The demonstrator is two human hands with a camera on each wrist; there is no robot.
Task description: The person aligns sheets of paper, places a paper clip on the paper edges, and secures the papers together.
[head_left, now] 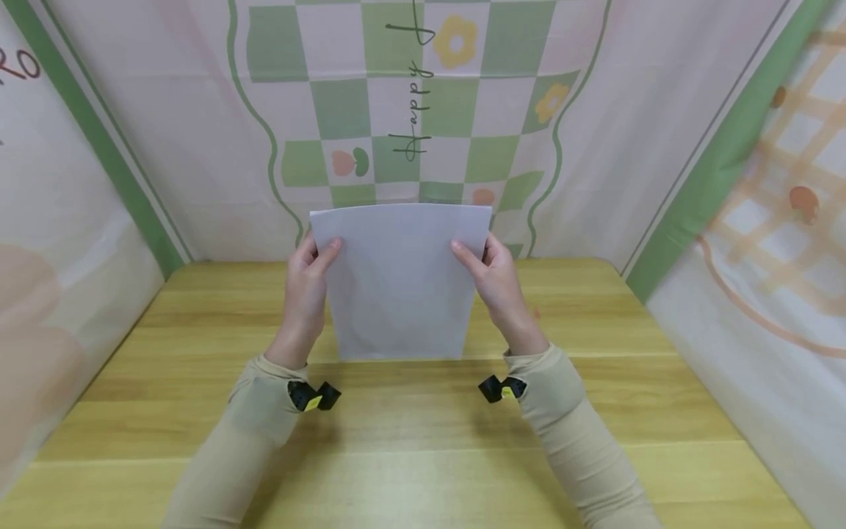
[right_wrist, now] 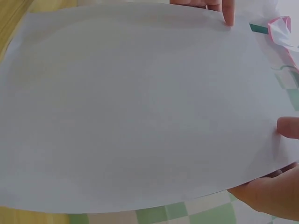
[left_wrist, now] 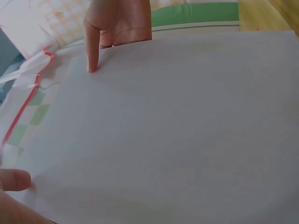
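Observation:
A plain white sheet of paper (head_left: 402,286) is held up by both hands, its top edge bowed slightly and its lower edge over the table. My left hand (head_left: 306,290) pinches it near the upper left corner, thumb on the near face and fingers behind. At the upper right, my right hand (head_left: 501,290) pinches it the same way. The paper (left_wrist: 177,126) fills most of the left wrist view, with the right hand (left_wrist: 119,21) at its far edge. In the right wrist view the right thumb (right_wrist: 288,127) presses on the paper near its edge.
A wooden table (head_left: 410,470) spreads below the hands. Behind it hangs a cloth (head_left: 337,110) with green and white checks, and more printed cloth (head_left: 780,220) stands at the right side. Each sleeved wrist carries a small black camera (head_left: 313,397).

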